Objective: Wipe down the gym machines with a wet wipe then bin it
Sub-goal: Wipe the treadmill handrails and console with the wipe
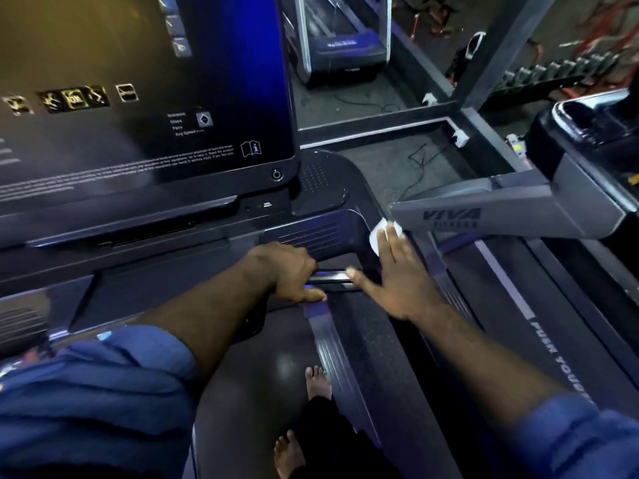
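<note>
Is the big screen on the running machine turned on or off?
On. The screen glows, with small lit pictures and white writing across it. The writing is too blurry to read.

**Dim gym floor under blue light**

Dark speckled rubber flooring [349, 98] runs between grey metal frame posts [498, 50]. A thin black cable [420, 157] trails over it near a small white plug block [460, 138]. A rack of dark dumbbells [560, 72] stands at the far right, with blurred red equipment [601, 25] behind it.
</note>
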Demonstrator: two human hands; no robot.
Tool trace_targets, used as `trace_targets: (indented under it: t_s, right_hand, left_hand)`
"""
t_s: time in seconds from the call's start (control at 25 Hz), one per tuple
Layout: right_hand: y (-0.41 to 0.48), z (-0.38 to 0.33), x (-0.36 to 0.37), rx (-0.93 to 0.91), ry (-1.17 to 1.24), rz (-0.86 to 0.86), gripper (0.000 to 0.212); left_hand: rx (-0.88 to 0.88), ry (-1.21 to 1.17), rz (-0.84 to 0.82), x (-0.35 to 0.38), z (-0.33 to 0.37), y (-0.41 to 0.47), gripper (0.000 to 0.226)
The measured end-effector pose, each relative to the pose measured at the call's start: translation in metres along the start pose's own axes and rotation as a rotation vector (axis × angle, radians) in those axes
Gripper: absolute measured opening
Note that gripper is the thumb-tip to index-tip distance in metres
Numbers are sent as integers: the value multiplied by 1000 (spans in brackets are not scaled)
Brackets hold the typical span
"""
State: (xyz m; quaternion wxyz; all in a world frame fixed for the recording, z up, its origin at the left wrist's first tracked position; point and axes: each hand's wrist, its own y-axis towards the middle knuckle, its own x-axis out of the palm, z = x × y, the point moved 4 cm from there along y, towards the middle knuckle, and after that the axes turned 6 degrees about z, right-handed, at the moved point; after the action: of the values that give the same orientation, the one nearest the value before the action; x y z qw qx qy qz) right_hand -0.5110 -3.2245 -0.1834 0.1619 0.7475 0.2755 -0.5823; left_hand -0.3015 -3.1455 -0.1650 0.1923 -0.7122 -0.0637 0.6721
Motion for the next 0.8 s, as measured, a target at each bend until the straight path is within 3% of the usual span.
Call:
trace_targets:
  t_s: [0.12, 0.28, 0.52, 0.64, 0.72, 0.8]
  right_hand:
    - [-51, 19, 4, -38, -66, -30, 121]
    - [-19, 10, 1, -173, -99, -15, 114]
    - [96, -4, -16, -729, -221, -188, 93]
    - [120, -4, -14, -872, -330, -211, 82]
    - [117, -2, -10, -931, -382, -214, 77]
    - [118, 3, -11, -986, -461, -161, 72]
  left_hand:
    - [-71, -32, 8, 0, 8, -6, 69]
    - [-88, -29, -25, -5, 10, -5, 71]
    - [-109, -12, -77, -4, 6, 2, 69]
    - [-136, 7, -112, -1, 4, 5, 70]
    - [-147, 44, -76, -3, 5, -2, 81]
    - [-133, 39, 61, -12, 1, -13, 85]
